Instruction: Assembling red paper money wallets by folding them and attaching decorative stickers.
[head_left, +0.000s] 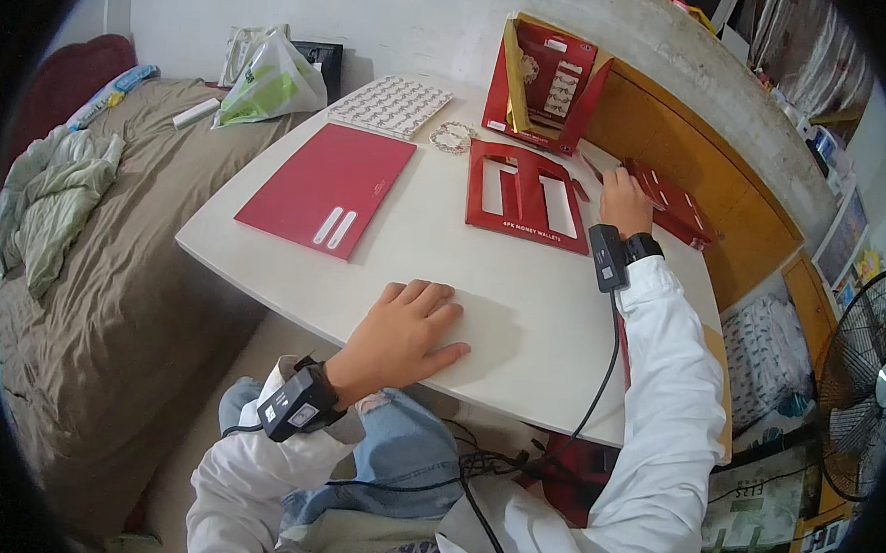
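My left hand (412, 333) lies flat near the table's front edge, fingers spread and nothing held. At the table's right side, my right hand (626, 202) reaches forward with its fingers curled down. A thin dark red piece (591, 168) shows by its fingertips, but whatever they grip is hidden. Right beside that hand is a stack of dark red packets (673, 204). To its left lies a flattened red cardboard sleeve (507, 212) with cut-out windows. Behind the sleeve stands an opened red box (497, 109) with gold lining.
A red folder (333, 183) and a patterned white sheet (392, 104) lie on the white table (293, 279) at left, with a beaded ring (452, 137) nearby. A bed (157, 191) holding a plastic bag (275, 82) stands left; a fan (863, 384) stands right. Black cables (493, 467) cross my lap.
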Tool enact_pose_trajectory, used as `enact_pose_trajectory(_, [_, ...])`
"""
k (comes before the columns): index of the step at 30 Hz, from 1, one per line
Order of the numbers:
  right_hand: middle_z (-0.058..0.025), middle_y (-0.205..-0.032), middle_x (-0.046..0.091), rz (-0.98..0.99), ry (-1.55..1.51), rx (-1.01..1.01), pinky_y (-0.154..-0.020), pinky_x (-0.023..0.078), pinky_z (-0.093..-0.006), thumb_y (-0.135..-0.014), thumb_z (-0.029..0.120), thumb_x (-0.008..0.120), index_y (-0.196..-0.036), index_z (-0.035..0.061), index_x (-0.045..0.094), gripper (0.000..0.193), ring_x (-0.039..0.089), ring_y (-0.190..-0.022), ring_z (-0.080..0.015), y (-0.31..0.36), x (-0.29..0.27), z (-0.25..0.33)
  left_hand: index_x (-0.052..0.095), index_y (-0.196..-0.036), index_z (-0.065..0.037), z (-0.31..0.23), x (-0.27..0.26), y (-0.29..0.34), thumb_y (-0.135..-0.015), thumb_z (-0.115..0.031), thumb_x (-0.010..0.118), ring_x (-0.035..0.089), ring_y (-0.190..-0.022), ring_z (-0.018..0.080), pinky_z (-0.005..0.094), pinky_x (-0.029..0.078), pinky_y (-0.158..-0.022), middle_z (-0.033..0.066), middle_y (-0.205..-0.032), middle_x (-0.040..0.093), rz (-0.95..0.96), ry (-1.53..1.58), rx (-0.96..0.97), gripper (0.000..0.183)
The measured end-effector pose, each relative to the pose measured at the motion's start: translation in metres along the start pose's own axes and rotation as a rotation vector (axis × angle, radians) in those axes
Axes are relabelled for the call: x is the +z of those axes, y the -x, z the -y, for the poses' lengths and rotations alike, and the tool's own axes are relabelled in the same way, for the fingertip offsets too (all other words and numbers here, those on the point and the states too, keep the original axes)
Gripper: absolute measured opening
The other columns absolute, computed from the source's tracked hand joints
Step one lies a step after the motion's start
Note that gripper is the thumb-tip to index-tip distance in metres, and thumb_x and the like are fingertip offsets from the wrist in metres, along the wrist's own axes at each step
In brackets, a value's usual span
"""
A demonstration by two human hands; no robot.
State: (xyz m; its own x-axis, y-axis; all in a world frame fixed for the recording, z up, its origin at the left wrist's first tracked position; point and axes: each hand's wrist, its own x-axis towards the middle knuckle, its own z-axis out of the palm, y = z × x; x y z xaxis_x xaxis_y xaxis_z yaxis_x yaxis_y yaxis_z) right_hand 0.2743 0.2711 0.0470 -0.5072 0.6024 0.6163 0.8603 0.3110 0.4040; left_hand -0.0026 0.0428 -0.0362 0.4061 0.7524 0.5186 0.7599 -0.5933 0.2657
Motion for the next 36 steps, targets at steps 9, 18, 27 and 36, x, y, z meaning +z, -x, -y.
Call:
enact_pose_trajectory(9, [-0.0066,-0.088,0.049,-0.106,-0.003,-0.318,-0.064,0.053,-0.0328,-0.08,0.012,0.054,-0.088,0.0088,0.05,0.01,0.057,-0.085,-0.0225,0.021,0.004,0.028,0.059,-0.107,-0.004,0.0,-0.001,0.003,-0.086,-0.038,0.057,0.048,-0.111,0.029,0.0391,0.037,-0.094,0.0148,-0.119,0.054,-0.007,0.017,-0.008,0.04])
enact_pose_trajectory(18, [-0.0098,-0.106,0.054,0.109,-0.086,-0.342,-0.082,0.043,-0.0425,-0.071,0.023,0.061,-0.106,0.0086,0.056,0.038,0.054,-0.097,-0.0272,0.031,-0.004,0.038,0.059,-0.107,-0.004,0.001,0.0,0.002,-0.086,-0.037,0.059,0.049,-0.111,0.0283,0.0385,0.038,-0.093,0.0147,-0.118,0.054,-0.004,0.003,-0.005,0.038])
enact_pose_trajectory(27, [-0.0123,-0.123,0.051,0.216,-0.216,-0.27,-0.086,0.042,-0.0469,-0.08,0.038,0.06,-0.126,0.013,0.05,0.054,0.053,-0.106,-0.032,0.029,0.014,0.057,0.059,-0.106,-0.004,0.0,0.0,0.001,-0.085,-0.036,0.059,0.049,-0.111,0.0285,0.0387,0.038,-0.093,0.0146,-0.118,0.054,-0.012,0.005,-0.008,0.038])
enact_pose_trajectory(36, [-0.011,-0.115,0.052,0.35,-0.201,-0.17,-0.08,0.047,-0.0478,-0.082,0.041,0.059,-0.126,0.0136,0.048,0.053,0.057,-0.099,-0.0328,0.017,0.025,0.066,0.058,-0.107,-0.005,0.002,0.002,0.003,-0.086,-0.037,0.058,0.049,-0.11,0.0284,0.0389,0.038,-0.093,0.0144,-0.118,0.054,-0.016,-0.001,-0.002,0.038])
